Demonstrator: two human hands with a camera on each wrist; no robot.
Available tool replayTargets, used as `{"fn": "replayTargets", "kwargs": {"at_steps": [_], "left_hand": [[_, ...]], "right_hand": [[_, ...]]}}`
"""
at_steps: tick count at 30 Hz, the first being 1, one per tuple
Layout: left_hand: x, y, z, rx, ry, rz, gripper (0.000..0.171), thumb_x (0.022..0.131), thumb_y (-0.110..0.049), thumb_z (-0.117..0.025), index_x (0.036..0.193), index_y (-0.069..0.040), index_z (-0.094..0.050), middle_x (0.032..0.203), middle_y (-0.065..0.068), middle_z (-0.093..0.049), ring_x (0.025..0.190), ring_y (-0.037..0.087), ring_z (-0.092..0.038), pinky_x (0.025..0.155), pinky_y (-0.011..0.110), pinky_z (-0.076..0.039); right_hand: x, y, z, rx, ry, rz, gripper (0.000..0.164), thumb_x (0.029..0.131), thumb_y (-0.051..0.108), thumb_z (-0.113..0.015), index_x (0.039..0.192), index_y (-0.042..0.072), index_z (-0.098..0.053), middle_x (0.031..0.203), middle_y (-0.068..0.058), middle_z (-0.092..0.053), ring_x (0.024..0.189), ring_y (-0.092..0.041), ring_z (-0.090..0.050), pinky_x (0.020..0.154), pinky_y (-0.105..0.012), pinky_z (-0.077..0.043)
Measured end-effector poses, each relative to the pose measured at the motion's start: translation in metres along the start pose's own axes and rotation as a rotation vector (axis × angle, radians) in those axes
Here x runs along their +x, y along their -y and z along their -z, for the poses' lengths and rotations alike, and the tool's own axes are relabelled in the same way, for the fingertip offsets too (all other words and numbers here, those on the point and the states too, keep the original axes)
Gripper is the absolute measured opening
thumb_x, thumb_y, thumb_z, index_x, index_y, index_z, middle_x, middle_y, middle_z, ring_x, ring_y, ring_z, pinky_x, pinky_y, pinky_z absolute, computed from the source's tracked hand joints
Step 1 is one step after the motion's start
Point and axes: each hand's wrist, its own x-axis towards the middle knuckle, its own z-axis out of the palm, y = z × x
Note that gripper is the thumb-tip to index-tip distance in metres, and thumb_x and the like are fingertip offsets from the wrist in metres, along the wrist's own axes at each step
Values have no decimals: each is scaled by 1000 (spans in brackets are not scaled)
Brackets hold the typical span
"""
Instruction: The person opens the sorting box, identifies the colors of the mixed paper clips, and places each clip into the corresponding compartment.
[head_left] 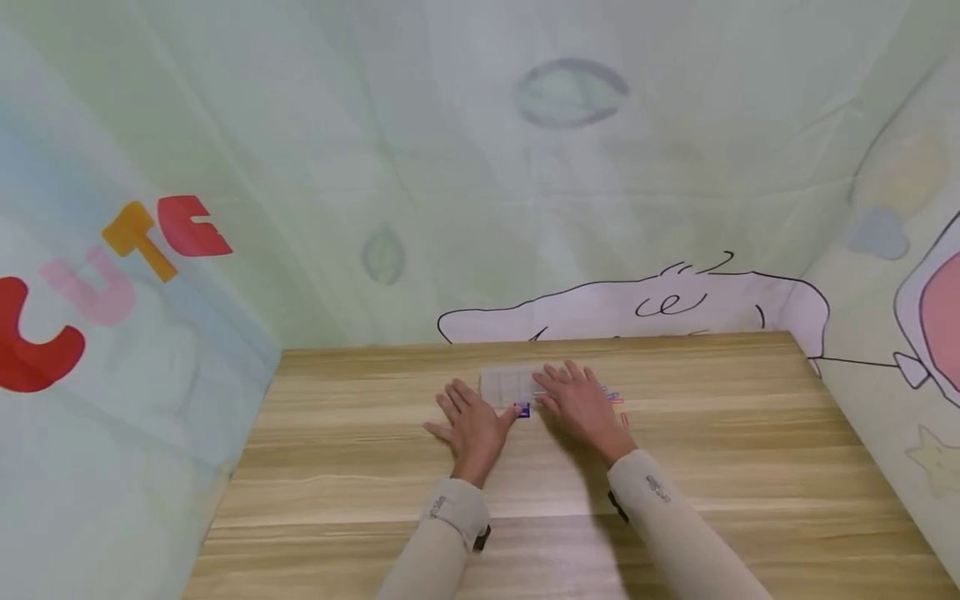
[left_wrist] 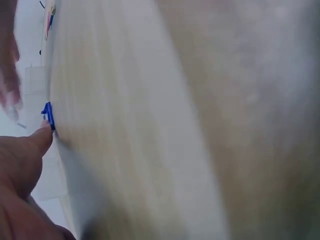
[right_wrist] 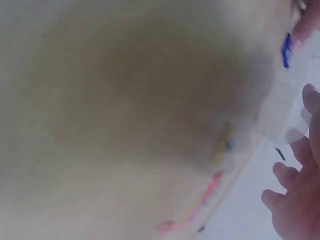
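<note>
A clear plastic box with compartments lies near the table's far edge, between both hands. At its near edge is a small blue piece, possibly a clasp. My left hand has its fingers spread at the box's left side, and its thumb touches the blue piece. My right hand reaches over the box's right end with fingers extended. In the right wrist view, a gap shows between that hand's thumb and fingers, near the translucent box. The right hand hides part of the box.
Several small coloured pieces, which look like paper clips, lie right of my right hand, with a red one closer to me. The wooden table meets printed fabric walls at the back and sides.
</note>
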Motion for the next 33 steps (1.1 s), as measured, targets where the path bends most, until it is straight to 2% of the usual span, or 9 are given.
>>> {"fn": "replayTargets", "kwargs": {"at_steps": [5, 9, 12, 19, 25, 33], "left_hand": [[1, 3, -6, -17, -26, -20, 121, 77, -65, -70, 155, 2, -5, 160, 26, -10, 147, 44, -2, 104, 76, 4], [1, 4, -7, -25, -36, -27, 115, 77, -63, -71, 157, -8, -10, 159, 27, -11, 147, 45, -2, 104, 76, 5], [1, 7, -7, -21, -46, -32, 109, 77, -64, -71, 157, -16, -15, 159, 28, -12, 147, 46, -3, 103, 77, 4], [0, 6, -7, 33, -18, -71, 95, 82, -66, -63, 157, -31, -17, 158, 31, -7, 145, 50, 1, 101, 79, 5], [0, 6, -9, 57, -26, -77, 93, 82, -67, -62, 156, -32, -18, 158, 31, -8, 145, 50, 0, 101, 80, 4], [0, 7, -10, 65, -32, -85, 93, 82, -68, -60, 157, -33, -16, 158, 32, -8, 145, 52, -1, 100, 81, 3]], "right_hand": [[9, -3, 12, 43, 50, -42, 46, 102, 44, -45, 143, 24, -52, 144, -3, -52, 138, -40, -37, 111, -60, -27], [17, -4, 21, 172, 85, -110, 47, 103, 44, -42, 144, 23, -50, 145, -3, -51, 140, -41, -34, 113, -60, -23], [26, -2, 26, 211, 91, -151, 50, 103, 46, -38, 147, 22, -46, 146, -5, -50, 141, -41, -33, 113, -59, -22], [45, 1, 34, 146, 102, -226, 59, 105, 47, -27, 156, 18, -21, 157, -11, -32, 140, -45, -31, 113, -57, -26], [57, 1, 32, 101, 118, -271, 67, 103, 54, -25, 158, 18, -8, 159, -14, -26, 141, -46, -29, 111, -59, -27], [69, 0, 30, 74, 141, -291, 77, 100, 60, -30, 158, 17, -3, 159, -17, -25, 141, -46, -27, 110, -65, -23]]}}
